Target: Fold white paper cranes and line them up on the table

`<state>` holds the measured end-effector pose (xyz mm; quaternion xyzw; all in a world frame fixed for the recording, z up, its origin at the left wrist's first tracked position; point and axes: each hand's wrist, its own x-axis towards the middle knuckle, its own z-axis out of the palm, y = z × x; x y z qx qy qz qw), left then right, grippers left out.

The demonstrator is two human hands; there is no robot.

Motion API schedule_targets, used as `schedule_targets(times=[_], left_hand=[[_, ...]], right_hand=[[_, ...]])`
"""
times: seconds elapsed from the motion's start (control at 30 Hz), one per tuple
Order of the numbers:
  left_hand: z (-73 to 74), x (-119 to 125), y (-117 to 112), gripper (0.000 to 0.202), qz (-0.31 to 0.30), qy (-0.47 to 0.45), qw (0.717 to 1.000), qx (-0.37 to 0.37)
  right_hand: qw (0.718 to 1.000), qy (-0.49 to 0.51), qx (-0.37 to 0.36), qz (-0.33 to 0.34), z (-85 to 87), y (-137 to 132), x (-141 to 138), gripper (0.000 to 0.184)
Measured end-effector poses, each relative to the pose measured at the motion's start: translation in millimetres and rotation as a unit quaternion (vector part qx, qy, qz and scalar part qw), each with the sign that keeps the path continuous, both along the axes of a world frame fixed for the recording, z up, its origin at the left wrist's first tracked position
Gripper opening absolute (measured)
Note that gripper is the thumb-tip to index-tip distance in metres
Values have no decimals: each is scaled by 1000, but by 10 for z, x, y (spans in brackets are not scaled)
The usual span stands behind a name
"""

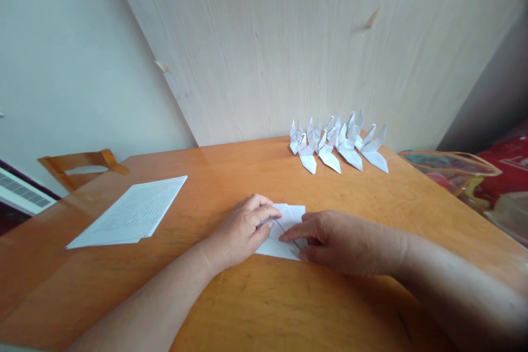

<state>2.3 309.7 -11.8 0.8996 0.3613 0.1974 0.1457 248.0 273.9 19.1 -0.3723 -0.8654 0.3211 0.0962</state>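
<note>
A small folded white paper point(289, 215) lies flat on the orange wooden table point(256, 308), in front of me. My left hand point(243, 228) rests on its left side with fingers curled and pressed down on it. From the right, my right hand point(330, 239) lies on the paper with fingers together, the fingertips pushing along a crease. Both hands cover much of the sheet.
Several folded white paper cranes point(338, 146) stand in a row at the table's far edge by a pale wooden panel point(313, 38). A stack of printed sheets point(132, 212) lies at the left. A wooden chair point(80, 165) is behind the left, a plastic bag point(454, 173) at the right.
</note>
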Motion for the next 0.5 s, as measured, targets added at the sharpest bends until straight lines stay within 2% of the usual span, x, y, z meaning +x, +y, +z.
schedule_targets(times=[0.2, 0.5], left_hand=[[7, 1, 6, 30, 0, 9, 1000, -8], [16, 1, -5, 29, 6, 24, 1000, -5]], right_hand=[[1000, 0, -1, 6, 31, -3, -5, 37], [1000, 1, 16, -2, -13, -11, 5, 41]])
